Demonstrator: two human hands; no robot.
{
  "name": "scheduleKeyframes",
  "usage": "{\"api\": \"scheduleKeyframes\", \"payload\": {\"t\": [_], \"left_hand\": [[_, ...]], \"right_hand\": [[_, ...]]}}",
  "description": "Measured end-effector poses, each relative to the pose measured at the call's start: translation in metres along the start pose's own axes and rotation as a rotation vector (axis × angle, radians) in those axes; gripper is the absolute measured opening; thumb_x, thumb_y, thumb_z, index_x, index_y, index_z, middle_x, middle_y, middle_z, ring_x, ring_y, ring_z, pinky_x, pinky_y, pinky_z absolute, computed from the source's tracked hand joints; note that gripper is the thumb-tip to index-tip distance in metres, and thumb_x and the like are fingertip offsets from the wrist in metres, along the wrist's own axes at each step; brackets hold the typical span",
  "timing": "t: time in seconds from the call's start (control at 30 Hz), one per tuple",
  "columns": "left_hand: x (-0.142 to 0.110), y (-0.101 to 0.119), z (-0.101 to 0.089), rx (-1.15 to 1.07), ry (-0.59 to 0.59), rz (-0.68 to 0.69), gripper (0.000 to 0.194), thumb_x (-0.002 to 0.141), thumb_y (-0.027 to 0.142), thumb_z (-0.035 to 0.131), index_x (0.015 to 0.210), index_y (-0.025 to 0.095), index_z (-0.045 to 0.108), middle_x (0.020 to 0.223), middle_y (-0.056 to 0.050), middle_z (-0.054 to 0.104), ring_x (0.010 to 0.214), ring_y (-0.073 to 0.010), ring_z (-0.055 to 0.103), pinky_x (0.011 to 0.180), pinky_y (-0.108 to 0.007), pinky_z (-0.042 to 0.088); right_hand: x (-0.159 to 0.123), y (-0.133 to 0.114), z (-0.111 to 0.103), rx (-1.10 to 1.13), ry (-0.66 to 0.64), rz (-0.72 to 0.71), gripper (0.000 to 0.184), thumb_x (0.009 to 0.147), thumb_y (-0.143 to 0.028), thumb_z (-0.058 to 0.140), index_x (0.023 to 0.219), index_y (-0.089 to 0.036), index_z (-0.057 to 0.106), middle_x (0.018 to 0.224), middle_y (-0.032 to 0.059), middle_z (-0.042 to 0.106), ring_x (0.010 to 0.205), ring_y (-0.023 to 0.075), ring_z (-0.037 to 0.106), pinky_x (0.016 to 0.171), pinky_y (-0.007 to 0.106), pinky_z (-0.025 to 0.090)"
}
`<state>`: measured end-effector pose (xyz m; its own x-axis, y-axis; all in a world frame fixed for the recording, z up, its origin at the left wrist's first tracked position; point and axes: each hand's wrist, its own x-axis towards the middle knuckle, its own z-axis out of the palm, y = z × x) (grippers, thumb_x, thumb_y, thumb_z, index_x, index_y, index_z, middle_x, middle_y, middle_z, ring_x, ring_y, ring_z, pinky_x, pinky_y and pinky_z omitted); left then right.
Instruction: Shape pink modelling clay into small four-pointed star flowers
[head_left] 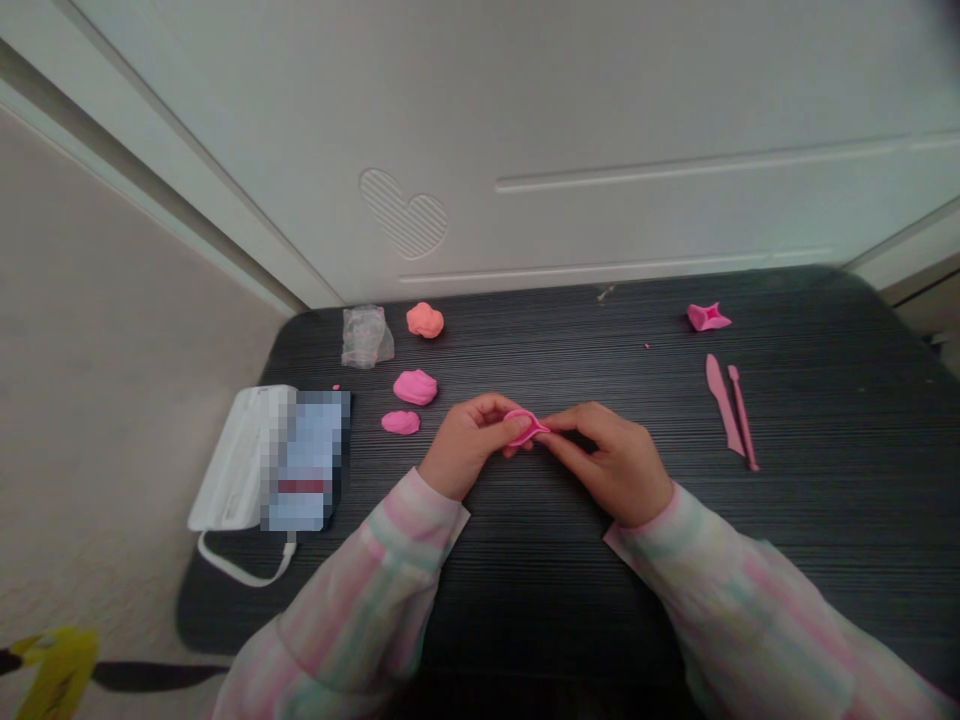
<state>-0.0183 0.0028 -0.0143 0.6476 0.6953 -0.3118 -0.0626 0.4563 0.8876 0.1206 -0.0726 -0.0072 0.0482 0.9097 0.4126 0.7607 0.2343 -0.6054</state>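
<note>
Above the middle of the dark table, my left hand holds a small hollow piece of pink modelling clay, its thumb pressed over the near side. My right hand pinches the right tip of the same piece between thumb and index finger. To the left of my hands lie two pink clay lumps, one larger than the other. Behind them sits an orange clay lump. At the back right stands a pointed, hollow pink clay shape.
A pink plastic knife and a thin pink modelling tool lie at right. At left are a crumpled clear wrapper, a blurred phone, a white device and a white cable. A white panel rises behind the table.
</note>
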Motion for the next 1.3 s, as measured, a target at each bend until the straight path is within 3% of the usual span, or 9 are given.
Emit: {"api": "scheduleKeyframes", "payload": {"t": [0.43,0.7,0.87,1.3], "left_hand": [[0.0007,-0.0017,-0.0002,0.044,-0.01,0.008,0.015,0.066,0.025,0.064,0.063,0.012,0.056,0.054,0.001,0.059,0.045,-0.005,0.045,0.046,-0.02,0.031],[0.0013,-0.0027,-0.0002,0.048,0.027,0.044,0.017,0.066,0.026,0.064,0.067,0.012,0.056,0.058,0.0,0.058,0.048,-0.0058,0.044,0.048,-0.021,0.032],[0.0012,-0.0034,0.0008,0.069,0.035,0.055,0.016,0.066,0.026,0.064,0.066,0.012,0.056,0.057,0.001,0.057,0.047,-0.0052,0.043,0.048,-0.021,0.031],[0.0005,-0.0037,0.0019,0.115,0.039,0.065,0.017,0.067,0.027,0.063,0.067,0.012,0.055,0.057,0.002,0.057,0.048,-0.0052,0.043,0.049,-0.021,0.031]], "right_hand": [[0.0002,0.0013,0.0001,0.027,-0.03,-0.033,0.006,0.075,-0.018,0.056,0.071,-0.017,0.06,0.065,0.0001,0.066,0.062,0.0118,0.059,0.06,0.025,0.044],[-0.0006,0.0012,0.0011,-0.02,0.028,0.022,0.01,0.075,-0.026,0.056,0.081,-0.019,0.059,0.071,0.0009,0.066,0.065,0.013,0.059,0.062,0.026,0.045],[0.0001,-0.0005,0.0002,-0.059,0.015,-0.023,0.008,0.077,-0.024,0.053,0.073,-0.019,0.058,0.068,0.001,0.065,0.064,0.0129,0.058,0.061,0.027,0.044],[-0.0008,-0.0011,0.0006,-0.044,0.01,-0.01,0.006,0.076,-0.023,0.053,0.076,-0.019,0.058,0.069,0.001,0.065,0.064,0.013,0.058,0.061,0.027,0.043]]}}
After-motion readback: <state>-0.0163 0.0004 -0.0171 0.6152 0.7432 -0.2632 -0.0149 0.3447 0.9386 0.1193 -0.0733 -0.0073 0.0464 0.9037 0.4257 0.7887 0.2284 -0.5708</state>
